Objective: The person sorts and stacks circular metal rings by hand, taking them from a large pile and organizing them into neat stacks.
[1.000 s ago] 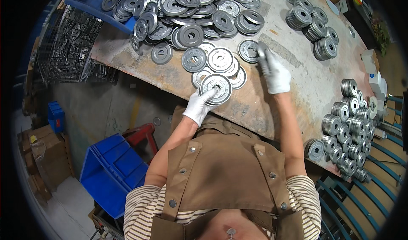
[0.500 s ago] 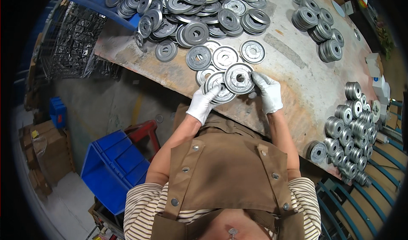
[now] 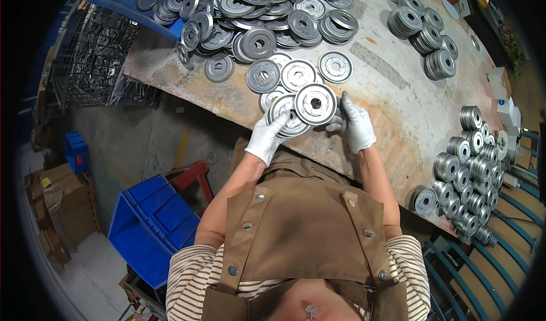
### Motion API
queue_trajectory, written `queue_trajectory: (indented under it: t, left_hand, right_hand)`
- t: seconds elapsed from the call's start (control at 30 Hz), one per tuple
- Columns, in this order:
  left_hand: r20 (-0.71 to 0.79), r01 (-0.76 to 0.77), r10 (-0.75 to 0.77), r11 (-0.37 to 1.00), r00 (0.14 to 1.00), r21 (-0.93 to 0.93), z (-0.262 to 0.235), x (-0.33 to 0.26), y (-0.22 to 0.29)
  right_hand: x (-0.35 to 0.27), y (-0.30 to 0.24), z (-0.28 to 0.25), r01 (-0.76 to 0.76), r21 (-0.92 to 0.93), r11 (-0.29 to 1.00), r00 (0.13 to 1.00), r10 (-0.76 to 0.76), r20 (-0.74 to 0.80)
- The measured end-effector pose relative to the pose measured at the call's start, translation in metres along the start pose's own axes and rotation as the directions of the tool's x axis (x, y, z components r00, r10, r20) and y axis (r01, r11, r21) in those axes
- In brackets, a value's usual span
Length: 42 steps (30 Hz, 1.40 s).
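Observation:
My left hand point(image 3: 266, 137), in a white glove, grips a grey metal disc point(image 3: 281, 129) by its near left edge, thumb on top. A second metal disc point(image 3: 330, 112) with a raised rim and a centre hole overlaps it on the right. My right hand point(image 3: 358, 129), also gloved, is beside that second disc. Its thumb stands clear of the rim, and its fingers are apart near the disc's lower right edge; whether a fingertip touches underneath is hidden. Just beyond, several loose discs point(image 3: 298, 75) lie on the worn table point(image 3: 227, 100).
A large heap of discs point(image 3: 259, 43) spills from a blue bin point(image 3: 122, 5) at the far left. Stacked discs stand at the far right point(image 3: 439, 65) and near right point(image 3: 446, 166). On the floor to the left are a blue crate point(image 3: 151, 218) and cardboard boxes point(image 3: 71, 201).
My right thumb has come off the upper disc's rim and the hand has opened slightly. That disc sits a little further left and looks turned. My left hand keeps its grip.

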State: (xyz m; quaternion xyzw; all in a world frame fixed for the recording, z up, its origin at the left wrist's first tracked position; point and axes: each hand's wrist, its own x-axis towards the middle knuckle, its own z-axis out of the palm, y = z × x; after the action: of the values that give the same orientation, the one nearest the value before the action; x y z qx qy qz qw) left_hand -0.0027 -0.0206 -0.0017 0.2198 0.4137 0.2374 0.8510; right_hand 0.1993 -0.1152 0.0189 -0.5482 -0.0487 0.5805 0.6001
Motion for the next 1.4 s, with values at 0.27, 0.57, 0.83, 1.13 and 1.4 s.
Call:
queue_trajectory:
  t: [0.27,0.57,0.83,1.13,1.4]
  left_hand:
    - [0.022,-0.005,0.004,0.998,1.0,0.063,0.0,-0.001,-0.003]
    - [0.014,0.008,-0.009,0.998,1.0,0.058,0.0,-0.003,-0.002]
    - [-0.025,0.054,-0.053,0.997,0.998,0.05,-0.006,0.001,0.0]
    - [0.056,0.035,-0.034,0.999,0.998,-0.026,-0.004,0.004,0.006]
    - [0.016,-0.151,0.15,0.979,0.989,0.14,-0.007,0.0,0.007]
  right_hand:
    - [-0.007,-0.004,0.016,0.16,-0.433,0.887,0.987,-0.146,0.065]
    - [0.068,-0.036,-0.019,0.301,-0.863,-0.406,0.604,-0.619,0.502]
    - [0.064,-0.031,-0.022,0.475,-0.852,-0.22,0.344,-0.845,0.41]
    - [0.007,-0.03,0.018,0.81,-0.451,-0.375,0.319,-0.362,0.876]
    - [0.087,-0.039,0.05,0.236,-0.942,-0.241,0.793,-0.513,0.33]
